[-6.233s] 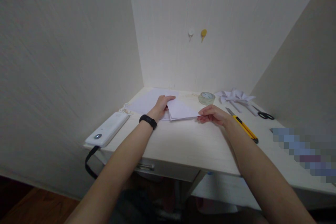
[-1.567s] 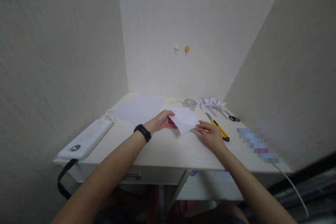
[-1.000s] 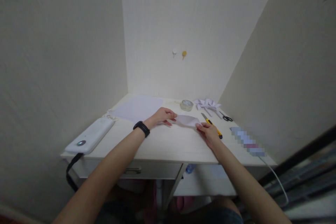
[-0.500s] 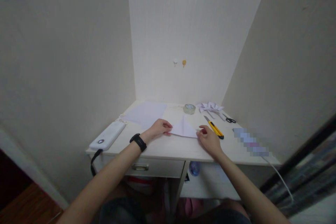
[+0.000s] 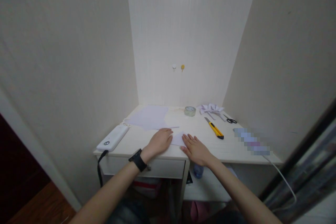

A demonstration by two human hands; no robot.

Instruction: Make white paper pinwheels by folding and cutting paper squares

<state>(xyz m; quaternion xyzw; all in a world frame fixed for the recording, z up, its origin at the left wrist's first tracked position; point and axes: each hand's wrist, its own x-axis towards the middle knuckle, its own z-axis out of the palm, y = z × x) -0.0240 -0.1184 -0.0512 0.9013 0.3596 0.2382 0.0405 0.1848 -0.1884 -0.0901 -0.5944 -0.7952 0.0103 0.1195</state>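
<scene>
A small folded piece of white paper (image 5: 177, 139) lies flat on the desk near its front edge, between my two hands. My right hand (image 5: 195, 149) rests on its right side, palm down, fingers stretched out and slightly spread. On the paper's left side lies my left hand (image 5: 159, 142), a black watch on the wrist, its fingers extended and partly covering the paper. Just beyond the left hand are larger white paper sheets (image 5: 149, 116). A yellow utility knife (image 5: 215, 129), blade out, lies to the right of my right hand.
At the back stands a roll of clear tape (image 5: 189, 111), beside a folded paper fan shape (image 5: 210, 108) and black-handled scissors (image 5: 231, 120). A white power bank (image 5: 113, 138) with a black cable sits at the left edge. A blurred-out item (image 5: 251, 141) with a white cord lies right.
The folded paper, earlier held by its two sides, now lies smaller and closer to the desk's front edge. My right hand has moved left and flattened onto it; the hands are closer together.
</scene>
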